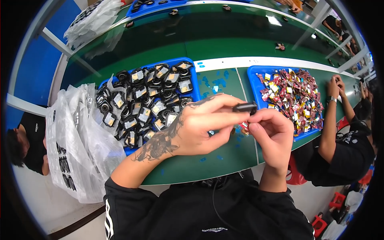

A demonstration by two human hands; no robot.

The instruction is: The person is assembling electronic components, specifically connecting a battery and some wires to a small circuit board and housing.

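My left hand (208, 126), tattooed at the wrist, holds a small black case (245, 107) between its fingers, seen edge-on above the green table. Thumb and forefinger of my right hand (274, 134) are pinched together at the case's near end; what they grip, if anything, is too small to name. Just below the fingertips shows a small red part (244, 127), partly covered by my hands. Left of my hands, a blue tray (196, 86) is heaped with black watch-like cases (140, 93). On the right, another blue tray (253, 76) holds many small red, yellow and white parts (294, 100).
Blue film scraps (216, 83) litter the green table (192, 170). Clear plastic sheets (76, 140) hang over the left edge. A white rail (224, 63) borders a green conveyor (160, 38) carrying scattered parts. A co-worker (340, 148) sits close on the right; another person (30, 140) is at left.
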